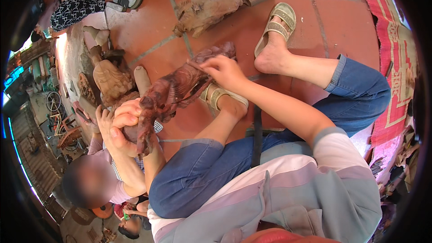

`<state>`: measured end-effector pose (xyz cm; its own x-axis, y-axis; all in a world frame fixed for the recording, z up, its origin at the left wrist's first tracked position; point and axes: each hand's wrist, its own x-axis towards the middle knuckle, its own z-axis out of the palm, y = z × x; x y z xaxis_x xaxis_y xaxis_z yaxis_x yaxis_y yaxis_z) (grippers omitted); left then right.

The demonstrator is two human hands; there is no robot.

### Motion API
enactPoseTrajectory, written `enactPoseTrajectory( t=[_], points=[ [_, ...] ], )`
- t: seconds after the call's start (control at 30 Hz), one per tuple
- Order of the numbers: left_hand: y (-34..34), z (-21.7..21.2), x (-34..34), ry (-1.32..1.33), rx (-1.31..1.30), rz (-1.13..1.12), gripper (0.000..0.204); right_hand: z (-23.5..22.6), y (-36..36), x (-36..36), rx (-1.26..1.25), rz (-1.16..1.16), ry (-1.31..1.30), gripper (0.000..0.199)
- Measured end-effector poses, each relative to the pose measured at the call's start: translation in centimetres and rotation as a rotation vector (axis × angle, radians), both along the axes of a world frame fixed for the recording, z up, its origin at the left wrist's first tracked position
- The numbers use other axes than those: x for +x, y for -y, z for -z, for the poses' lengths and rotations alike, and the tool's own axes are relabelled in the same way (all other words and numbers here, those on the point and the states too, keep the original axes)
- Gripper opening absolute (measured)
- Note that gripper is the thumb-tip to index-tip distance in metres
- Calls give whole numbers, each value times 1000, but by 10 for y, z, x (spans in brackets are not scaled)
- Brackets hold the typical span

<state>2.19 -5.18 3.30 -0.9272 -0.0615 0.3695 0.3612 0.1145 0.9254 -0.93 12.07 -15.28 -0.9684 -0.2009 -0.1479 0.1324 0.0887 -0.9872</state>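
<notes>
A long reddish-brown wood carving [168,91] with deep relief lies tilted above my knees. My left hand [128,116] is closed around its lower left end. My right hand [223,71] rests near its upper end, fingers pinched on a small thin brown piece [194,65] against the wood; its kind I cannot make out. Right beside my left hand is a bare forearm [127,167], apparently the co-worker's. Part of my left forearm is hidden by the carving and my knee.
A large rough wooden piece [209,6] lies on the red tile floor [148,22] ahead. Other carvings [111,78] stand at the left, next to a seated co-worker [96,175]. Another person's sandalled foot [128,0] shows at the upper left. A red patterned mat [396,72] lies at right.
</notes>
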Motion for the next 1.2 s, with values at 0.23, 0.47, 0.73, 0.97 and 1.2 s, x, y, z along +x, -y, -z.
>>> enactPoseTrajectory(
  t=[0.23,0.47,0.73,0.97,1.2],
  points=[
    [1,4,0,-5,5,26,44,8,18,20,-103,97,19,17],
    [2,1,-4,-10,-27,62,44,4,25,-11,10,121,18,15],
    [15,1,-1,6,-30,46,44,12,-29,45,-79,110,100,19],
    [10,2,-12,42,31,56,45,3,28,-3,24,143,42,22],
    [46,8,-28,-59,141,-256,38,34,-28,51,41,48,22,19]
  ],
)
